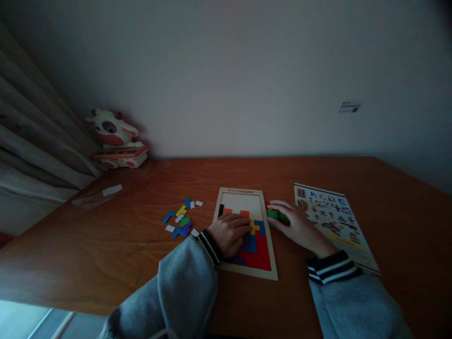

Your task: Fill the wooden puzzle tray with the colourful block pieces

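A wooden puzzle board (274, 270) lies on the table, its lower part filled with red, blue, purple, yellow and orange pieces. My left hand (229, 231) lies over the board, fingers stretched across the pieces, fingertips by a yellow piece (253, 228). Some pieces under that hand are hidden. Just off the board's right edge, my right hand (298, 226) has its thumb and fingers around a green puzzle piece (272, 213). A bit of red shows beside the green, partly behind the fingers.
Left of the board, several loose pieces, blue, yellow, green, purple and white, are scattered around a green piece (185, 221). A printed pattern sheet (335, 216) lies at the right. A cow-shaped toy keyboard (120, 153) stands at the back left, near a clear plastic bag (93, 197).
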Action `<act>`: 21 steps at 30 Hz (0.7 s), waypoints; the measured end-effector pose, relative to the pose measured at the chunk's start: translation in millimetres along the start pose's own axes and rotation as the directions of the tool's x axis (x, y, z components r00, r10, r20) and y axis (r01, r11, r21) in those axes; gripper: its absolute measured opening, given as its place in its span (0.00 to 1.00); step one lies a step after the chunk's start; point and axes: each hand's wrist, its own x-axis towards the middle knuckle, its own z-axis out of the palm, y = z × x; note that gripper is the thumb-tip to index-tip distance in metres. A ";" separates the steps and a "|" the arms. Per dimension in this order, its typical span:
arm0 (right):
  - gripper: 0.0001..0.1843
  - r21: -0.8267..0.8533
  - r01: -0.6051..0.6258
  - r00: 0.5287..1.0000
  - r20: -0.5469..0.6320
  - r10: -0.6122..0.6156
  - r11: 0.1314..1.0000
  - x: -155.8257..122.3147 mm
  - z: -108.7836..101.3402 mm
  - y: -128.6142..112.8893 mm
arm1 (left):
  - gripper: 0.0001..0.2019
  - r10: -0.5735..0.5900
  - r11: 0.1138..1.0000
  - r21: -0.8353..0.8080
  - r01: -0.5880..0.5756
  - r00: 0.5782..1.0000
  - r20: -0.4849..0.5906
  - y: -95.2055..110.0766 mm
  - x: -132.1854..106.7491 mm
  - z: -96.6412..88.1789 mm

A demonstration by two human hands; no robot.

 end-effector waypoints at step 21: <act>0.16 0.224 -0.116 0.985 0.152 0.083 0.968 -1.5 -10.6 -9.2 | 0.19 -0.145 0.988 0.028 0.153 0.970 -0.193 -41.3 -18.4 -28.7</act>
